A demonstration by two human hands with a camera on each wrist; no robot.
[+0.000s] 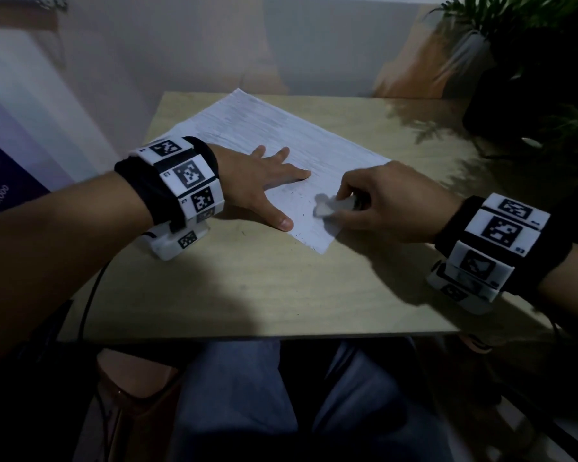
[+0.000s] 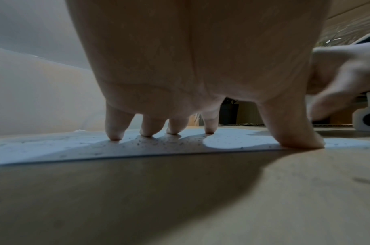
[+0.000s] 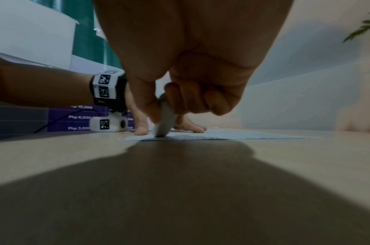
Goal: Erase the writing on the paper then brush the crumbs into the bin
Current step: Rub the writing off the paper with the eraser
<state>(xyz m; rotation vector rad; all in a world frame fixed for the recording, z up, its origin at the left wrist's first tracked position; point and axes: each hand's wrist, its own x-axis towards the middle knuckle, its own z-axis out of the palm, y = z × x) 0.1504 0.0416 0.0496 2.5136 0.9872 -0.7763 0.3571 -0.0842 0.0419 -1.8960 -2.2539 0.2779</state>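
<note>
Pale wood tabletop [image 1: 281, 288] w/ a white lined paper sheet [image 1: 267, 128] lying angled. My left hand [image 1: 257, 181], fingers spread flat, presses the sheet's near part. My right hand [image 1: 384, 205] pinches a white block eraser [image 1: 331, 208], tip on the paper's near corner, grey crumbs [image 2: 159, 142] around.

My right hand [image 3: 192, 79] fills the top of the view, its fingers [image 3: 180, 99] curled round a pale grey eraser [image 3: 165, 122] whose lower end touches the near corner of the paper [image 3: 232, 135]. The paper lies flat on the bench [image 3: 305, 157], and my hand's shadow spreads dark towards the camera. Beyond the eraser, my left hand [image 3: 142, 122] presses its fingertips down at the sheet, wrist wrapped in a band of black-and-white markers [image 3: 105, 86]. A purple sign [image 3: 79, 117] with prices stands behind.
</note>
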